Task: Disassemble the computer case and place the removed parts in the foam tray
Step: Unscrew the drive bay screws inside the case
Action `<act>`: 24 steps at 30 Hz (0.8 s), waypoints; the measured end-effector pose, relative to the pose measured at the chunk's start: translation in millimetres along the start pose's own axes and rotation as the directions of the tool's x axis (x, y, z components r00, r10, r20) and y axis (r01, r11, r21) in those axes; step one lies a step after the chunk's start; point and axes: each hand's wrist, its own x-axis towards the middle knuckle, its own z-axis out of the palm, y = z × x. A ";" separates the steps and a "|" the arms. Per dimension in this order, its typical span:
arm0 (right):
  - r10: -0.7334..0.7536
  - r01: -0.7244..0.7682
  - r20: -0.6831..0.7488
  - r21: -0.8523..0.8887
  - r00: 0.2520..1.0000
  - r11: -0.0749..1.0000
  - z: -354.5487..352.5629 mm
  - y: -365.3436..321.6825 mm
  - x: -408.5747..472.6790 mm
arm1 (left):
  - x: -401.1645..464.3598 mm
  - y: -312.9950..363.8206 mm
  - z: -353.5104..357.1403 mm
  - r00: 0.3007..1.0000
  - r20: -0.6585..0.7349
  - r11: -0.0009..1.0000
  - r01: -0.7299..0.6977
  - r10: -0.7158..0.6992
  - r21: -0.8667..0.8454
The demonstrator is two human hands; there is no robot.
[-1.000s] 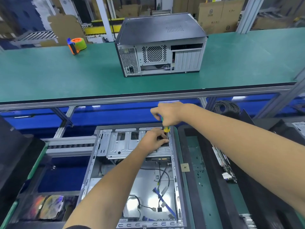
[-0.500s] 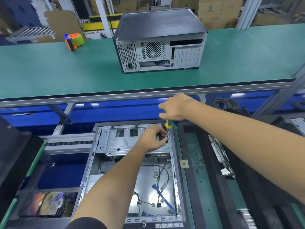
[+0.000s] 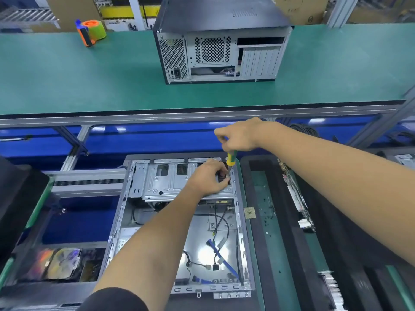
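An open computer case (image 3: 125, 212) lies flat in front of me, its metal drive cage (image 3: 166, 182) at the far end and loose cables (image 3: 215, 250) on its floor. My right hand (image 3: 240, 135) grips a yellow-green screwdriver (image 3: 231, 158), held upright with the tip at the cage's far right corner. My left hand (image 3: 208, 178) rests on the cage with curled fingers at that same corner, beside the screwdriver tip. What the fingers hold is hidden. The black foam tray (image 3: 258, 239) lies right of the case, with small screws and a circuit board (image 3: 298, 198) in it.
A second closed computer case (image 3: 220, 41) stands on the green bench (image 3: 78, 81) above. An orange-and-green tape dispenser (image 3: 92, 32) sits at the bench's back left. Hard drives (image 3: 56, 263) lie in a tray at lower left. A small chip (image 3: 249, 212) rests on the foam tray's rim.
My right hand has lifted with the screwdriver, so more of the handle shows above the cage corner. My left hand stays at the same corner.
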 end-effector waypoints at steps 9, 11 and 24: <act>0.027 -0.035 -0.081 -0.101 0.996 0.994 3.9 -8.5 -1.2 | 1.0 -0.6 -1.2 0.999 0.025 0.999 -0.029 0.028 0.034; 0.015 -0.015 -0.055 -0.002 0.998 1.000 2.2 -9.2 -2.5 | 1.3 -1.6 -0.9 0.999 0.017 0.998 -0.041 0.040 0.037; 0.081 -0.085 0.044 0.092 0.996 0.992 -10.7 -21.7 -5.5 | 2.7 -4.2 1.9 0.999 0.008 0.999 -0.035 0.035 0.019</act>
